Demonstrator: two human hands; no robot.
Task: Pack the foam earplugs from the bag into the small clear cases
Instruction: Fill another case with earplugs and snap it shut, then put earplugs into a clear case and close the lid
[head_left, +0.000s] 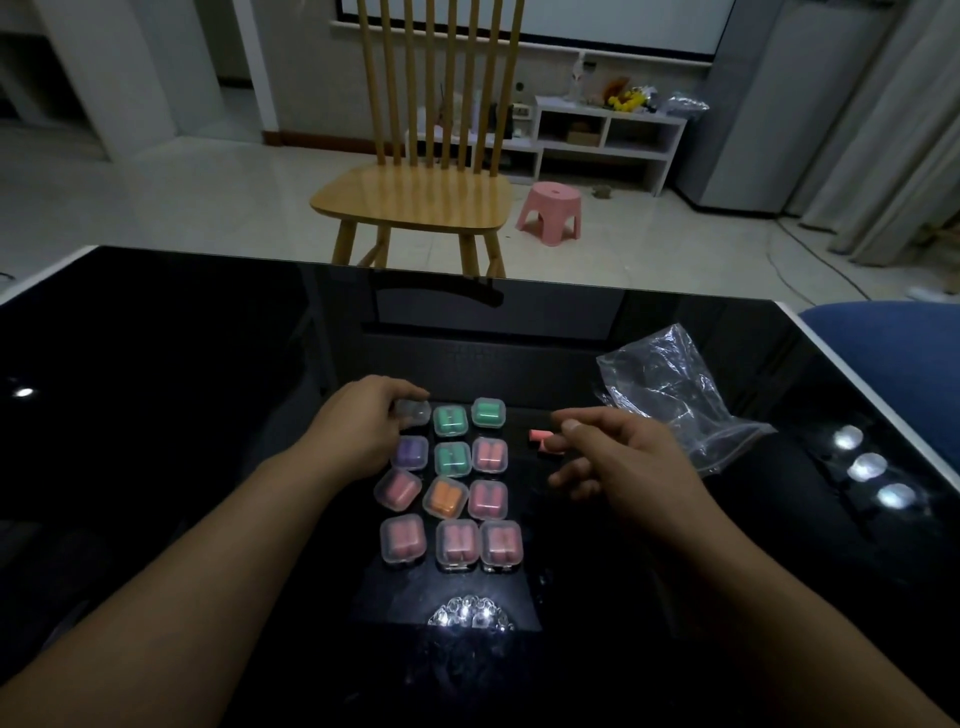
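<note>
Head view: two pink earplugs (540, 439) lie on the black glass table (182, 395), just right of the grid of small clear cases (451, 486), most of them filled with green, purple, orange or pink plugs. The right hand (618, 457) pinches at the plugs with thumb and forefinger, its other fingers loosely curled. The left hand (358, 426) curls its fingers around the empty case (413, 411) at the grid's far left corner. The crumpled clear bag (675, 395) lies farther right. A wooden chair (415, 192) stands beyond the table.
</note>
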